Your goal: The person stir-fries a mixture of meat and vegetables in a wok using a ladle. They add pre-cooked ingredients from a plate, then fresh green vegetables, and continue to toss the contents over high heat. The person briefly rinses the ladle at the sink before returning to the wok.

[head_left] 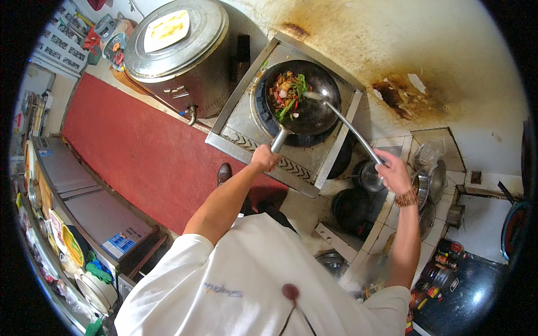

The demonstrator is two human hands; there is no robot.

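Note:
My left hand (265,158) grips the metal handle (279,140) of a dark wok (321,119) tilted over the burner of a steel stove (235,122). Sliced stir-fry (286,94) with green peppers, red pepper strips and onion pieces lies along the left side of the wok. In my right hand (394,171) is the long handle of a metal ladle (355,131). The ladle's bowl reaches into the wok, at the right edge of the food. A beaded bracelet (406,198) circles my right wrist.
Left of the stove stands a large lidded steel pot (189,90) with a tap, a plate (167,30) on its lid. Several pans (352,206) sit at the lower right, near bottles (439,277). A red mat (138,147) covers the floor before a steel counter (96,201).

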